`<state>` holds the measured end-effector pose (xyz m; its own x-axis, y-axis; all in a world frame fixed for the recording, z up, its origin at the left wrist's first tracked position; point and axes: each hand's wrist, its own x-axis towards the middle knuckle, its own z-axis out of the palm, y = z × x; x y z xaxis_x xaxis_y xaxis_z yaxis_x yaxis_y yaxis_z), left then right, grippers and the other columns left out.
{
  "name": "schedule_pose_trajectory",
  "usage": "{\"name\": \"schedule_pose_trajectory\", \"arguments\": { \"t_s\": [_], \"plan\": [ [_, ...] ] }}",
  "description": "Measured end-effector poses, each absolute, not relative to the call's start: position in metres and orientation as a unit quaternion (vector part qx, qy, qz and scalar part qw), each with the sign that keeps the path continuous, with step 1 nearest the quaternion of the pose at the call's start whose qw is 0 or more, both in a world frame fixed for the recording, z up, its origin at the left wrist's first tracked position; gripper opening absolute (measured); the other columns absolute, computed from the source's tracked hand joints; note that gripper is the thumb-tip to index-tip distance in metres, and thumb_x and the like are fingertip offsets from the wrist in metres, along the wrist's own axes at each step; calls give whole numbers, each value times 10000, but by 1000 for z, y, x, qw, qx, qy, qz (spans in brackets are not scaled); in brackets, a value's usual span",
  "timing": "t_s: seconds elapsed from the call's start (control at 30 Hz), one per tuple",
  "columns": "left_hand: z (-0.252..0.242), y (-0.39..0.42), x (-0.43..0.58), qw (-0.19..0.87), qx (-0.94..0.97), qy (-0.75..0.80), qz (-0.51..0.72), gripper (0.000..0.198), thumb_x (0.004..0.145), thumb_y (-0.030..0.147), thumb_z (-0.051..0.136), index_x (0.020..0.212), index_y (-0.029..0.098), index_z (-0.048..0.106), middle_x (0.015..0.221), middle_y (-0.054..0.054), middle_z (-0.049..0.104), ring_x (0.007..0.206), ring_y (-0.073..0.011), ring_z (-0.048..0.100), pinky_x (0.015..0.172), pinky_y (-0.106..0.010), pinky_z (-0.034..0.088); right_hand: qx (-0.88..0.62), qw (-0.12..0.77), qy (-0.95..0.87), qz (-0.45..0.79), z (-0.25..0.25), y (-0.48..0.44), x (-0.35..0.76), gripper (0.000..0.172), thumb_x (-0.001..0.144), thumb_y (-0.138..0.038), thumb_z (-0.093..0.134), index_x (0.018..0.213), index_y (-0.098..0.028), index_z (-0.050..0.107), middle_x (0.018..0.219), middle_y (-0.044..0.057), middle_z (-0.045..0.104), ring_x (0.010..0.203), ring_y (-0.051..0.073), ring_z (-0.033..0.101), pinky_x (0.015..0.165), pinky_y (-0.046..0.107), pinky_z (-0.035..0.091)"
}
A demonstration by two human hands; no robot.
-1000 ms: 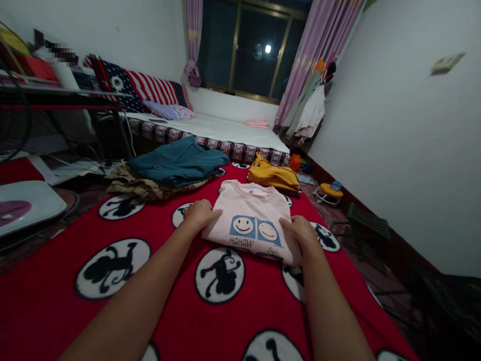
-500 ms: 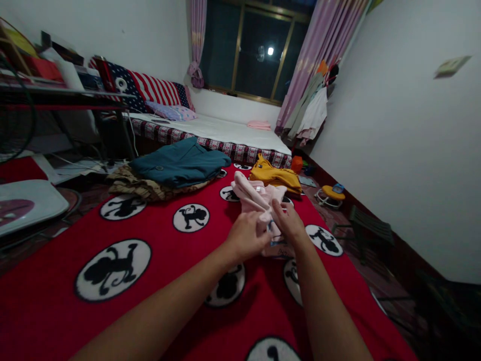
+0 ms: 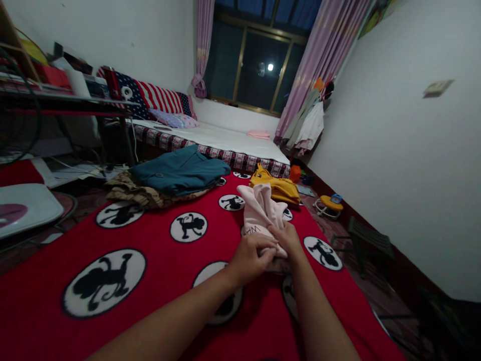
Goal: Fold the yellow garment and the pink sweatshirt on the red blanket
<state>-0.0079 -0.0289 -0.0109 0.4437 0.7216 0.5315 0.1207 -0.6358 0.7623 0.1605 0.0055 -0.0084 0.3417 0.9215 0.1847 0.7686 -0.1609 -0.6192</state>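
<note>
A pale pink garment with dark lettering lies bunched and partly folded on the red blanket, which bears round white monkey patches. My left hand is closed on the garment's near edge, thumb and fingers together. From the right side my right hand grips the same cloth, its fingers curled over it. Part of the near edge is hidden behind both hands. Just beyond the garment sits a folded yellow garment. To the left, a teal garment rests on a brown patterned cloth.
A bed stands under the window. On the left are a cluttered desk and a white chair. Along the right wall are a yellow-topped stool, a dark folding stool and hanging clothes.
The pink garment has been turned, so its lettering now shows at the near side. Both hands have moved slightly nearer and lower in view, and the camera has tilted up a little.
</note>
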Motion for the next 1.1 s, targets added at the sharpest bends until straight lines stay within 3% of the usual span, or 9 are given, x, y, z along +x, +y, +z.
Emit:
{"name": "schedule_pose_trajectory", "arguments": {
  "t_s": [0.13,0.27,0.4,0.67,0.8,0.9,0.97,1.03,1.1],
  "plan": [
    [-27,12,-25,273,712,400,510,232,850,159,507,975,209,696,1059,-43,697,1041,-192,612,971,-341,463,-735,413,-523,127,-16,3,159,369,698,-401,556,901,-136,714,711,47,695,667,219,629,551,260,437],
    [-49,38,-45,219,708,503,445,261,826,109,505,979,203,696,1061,-55,682,1039,-203,603,974,-359,450,-703,463,-526,122,-13,-6,153,327,696,-369,541,850,-132,707,673,29,668,624,192,589,546,249,413],
    [-54,36,-45,211,746,499,387,257,814,106,517,939,208,717,1035,-49,694,1023,-218,595,938,-366,442,-667,468,-571,99,5,-7,159,300,739,-359,518,857,-142,689,697,33,668,629,180,573,556,242,414],
    [-52,31,-38,211,761,497,359,234,808,123,547,887,240,735,1055,-39,675,1028,-226,556,887,-371,416,-659,252,-679,-202,135,96,225,311,769,-311,547,1011,-162,674,884,72,691,799,220,596,676,269,412],
    [-51,32,-37,224,758,501,352,215,800,132,558,827,263,726,1044,-25,662,1026,-224,547,877,-375,400,-641,170,-722,-195,172,166,269,410,797,-235,529,1189,-151,618,1092,94,673,948,232,601,795,285,432],
    [-51,32,-35,233,754,504,351,212,793,126,562,817,267,717,1041,-22,653,1021,-217,543,881,-373,391,-657,103,-731,-150,146,195,281,734,733,-197,608,1431,-122,397,1440,142,446,1242,262,469,984,310,378],
    [-51,33,-33,237,752,504,351,210,787,119,562,811,266,711,1034,-21,648,1018,-214,540,876,-370,389,-700,42,-705,-107,104,201,276,949,695,-229,671,1517,-136,205,1551,158,258,1370,287,328,1078,357,302],
    [-52,35,-32,239,752,502,353,211,779,111,564,801,267,705,1029,-18,644,1019,-215,537,867,-367,388,-715,13,-694,-83,55,199,264,911,700,-254,673,1508,-190,257,1558,157,249,1400,355,265,1099,488,256],
    [-53,35,-32,239,754,499,355,215,775,106,564,798,270,701,1029,-19,642,1021,-218,536,862,-368,388,-743,9,-660,-112,14,194,252,855,768,-278,608,1521,-245,206,1597,149,115,1441,410,92,1081,632,161]
  ]
}}
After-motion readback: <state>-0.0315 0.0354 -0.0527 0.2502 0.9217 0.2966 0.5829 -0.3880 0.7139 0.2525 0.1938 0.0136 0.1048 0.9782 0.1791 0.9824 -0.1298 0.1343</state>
